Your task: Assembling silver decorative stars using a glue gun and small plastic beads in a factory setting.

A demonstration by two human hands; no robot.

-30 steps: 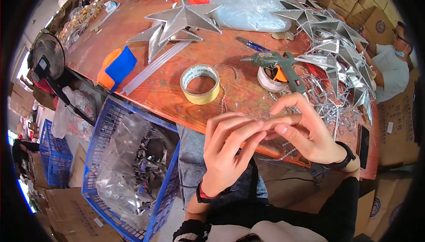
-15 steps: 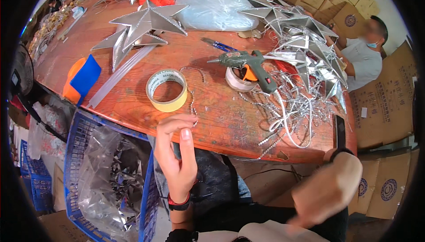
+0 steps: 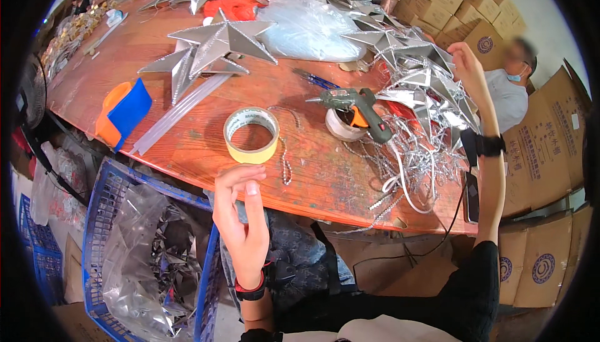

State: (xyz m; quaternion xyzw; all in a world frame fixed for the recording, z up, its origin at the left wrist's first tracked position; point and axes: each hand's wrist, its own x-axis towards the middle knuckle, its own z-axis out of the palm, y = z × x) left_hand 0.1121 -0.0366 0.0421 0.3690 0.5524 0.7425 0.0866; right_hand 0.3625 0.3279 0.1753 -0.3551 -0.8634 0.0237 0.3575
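Note:
My left hand (image 3: pixel 240 220) is raised at the table's front edge, thumb and fingers apart, with nothing visible between them. Just beyond it are a roll of yellow tape (image 3: pixel 252 135) and a short rhinestone chain (image 3: pixel 287 170) lying loose on the wood. My right hand (image 3: pixel 469 65) reaches far out at the right, beside the pile of silver stars (image 3: pixel 431 82); its fingers are loosely bent and no held thing shows. Between the hands, a green glue gun (image 3: pixel 356 110) rests on a white roll (image 3: pixel 340 127), near a tangle of silver bead chain (image 3: pixel 406 154).
A silver star (image 3: pixel 226 42), clear glue sticks (image 3: pixel 181 114) and an orange-and-blue object (image 3: pixel 122 114) occupy the left side. A blue crate (image 3: pixel 94 242) of silver pieces stands below. A phone (image 3: pixel 471 198) lies at the right edge. One person (image 3: pixel 509 85) sits at the right; another's hand shows at the back.
My right hand has swung from the lower right up and out to the star pile. The chain end that reached my left fingertips now lies on the table. The view has shifted slightly.

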